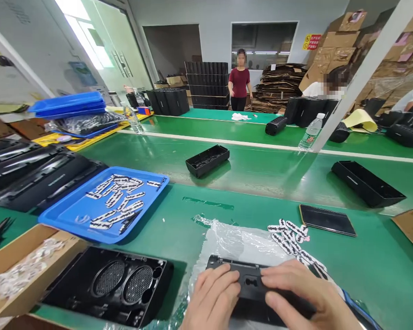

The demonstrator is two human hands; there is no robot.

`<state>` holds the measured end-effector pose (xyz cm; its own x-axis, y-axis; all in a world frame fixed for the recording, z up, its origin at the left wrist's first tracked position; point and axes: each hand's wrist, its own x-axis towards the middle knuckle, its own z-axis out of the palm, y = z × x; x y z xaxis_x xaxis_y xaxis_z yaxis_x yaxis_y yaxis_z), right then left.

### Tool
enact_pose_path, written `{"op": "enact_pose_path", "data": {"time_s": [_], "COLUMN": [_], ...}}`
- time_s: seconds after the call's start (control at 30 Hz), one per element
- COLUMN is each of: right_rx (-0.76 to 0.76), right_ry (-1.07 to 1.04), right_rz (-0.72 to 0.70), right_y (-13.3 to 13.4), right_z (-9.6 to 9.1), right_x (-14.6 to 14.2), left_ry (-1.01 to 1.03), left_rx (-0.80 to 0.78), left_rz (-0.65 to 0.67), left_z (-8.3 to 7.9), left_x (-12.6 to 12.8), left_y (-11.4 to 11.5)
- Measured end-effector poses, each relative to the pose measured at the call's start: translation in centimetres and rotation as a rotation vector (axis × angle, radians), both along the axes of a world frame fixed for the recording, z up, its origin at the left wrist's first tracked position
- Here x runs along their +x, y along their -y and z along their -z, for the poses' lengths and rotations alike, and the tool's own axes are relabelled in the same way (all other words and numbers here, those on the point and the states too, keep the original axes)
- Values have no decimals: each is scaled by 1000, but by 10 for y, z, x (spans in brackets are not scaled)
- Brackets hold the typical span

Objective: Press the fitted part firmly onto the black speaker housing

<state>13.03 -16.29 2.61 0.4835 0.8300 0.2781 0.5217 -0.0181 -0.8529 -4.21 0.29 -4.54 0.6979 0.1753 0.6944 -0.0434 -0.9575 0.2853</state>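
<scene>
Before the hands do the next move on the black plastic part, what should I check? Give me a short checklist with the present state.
1. Left hand rests on the black plastic part: ok.
2. Right hand rests on it too: ok.
3. Part lies on the clear plastic bag: ok.
4. Loose patterned strips lie within reach beside the part: ok.
5. Blue tray holds more strips: ok.
6. Near end of the part: cannot tell, hands cover it.
</scene>
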Motion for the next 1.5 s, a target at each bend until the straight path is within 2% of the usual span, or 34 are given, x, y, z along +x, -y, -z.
{"op": "enact_pose_path", "data": {"time_s": [0.1,0.2,0.43,0.67,0.8,0.97,1.1,1.23,1.3,1.43,1.5], "right_rx": [-14,-100,-169,-178,-90,-97,-154,-232,-209,-63,-67], "right_ry": [-16,-19,-43,-45,-33,10,85,127,151,160,144], "right_rz": [-15,-82,-144,-137,-127,-119,-134,-181,-188,-169,-167], "right_y": [-9,-14,-21,-21,-20,-19,-20,-20,-21,-20,-20], "right_z": [12,19,22,24,26,23,15,10,11,16,18], "right_x": [-3,-3,1,0,0,-1,-1,-1,-2,-2,-1], "left_ry": [86,136,95,91,64,59,-15,14,36,90,86], "left_rx": [-8,-2,-27,-45,-47,-28,87,109,110,114,111], "left_rz": [21,24,13,61,77,68,75,71,74,84,82], "left_z": [6,10,5,9,10,5,0,-2,-3,-1,2], "left_x": [4,6,4,2,2,1,-2,-1,1,3,2], "left_y": [-1,-3,-1,-3,-5,-7,-10,-12,-13,-12,-11]}}
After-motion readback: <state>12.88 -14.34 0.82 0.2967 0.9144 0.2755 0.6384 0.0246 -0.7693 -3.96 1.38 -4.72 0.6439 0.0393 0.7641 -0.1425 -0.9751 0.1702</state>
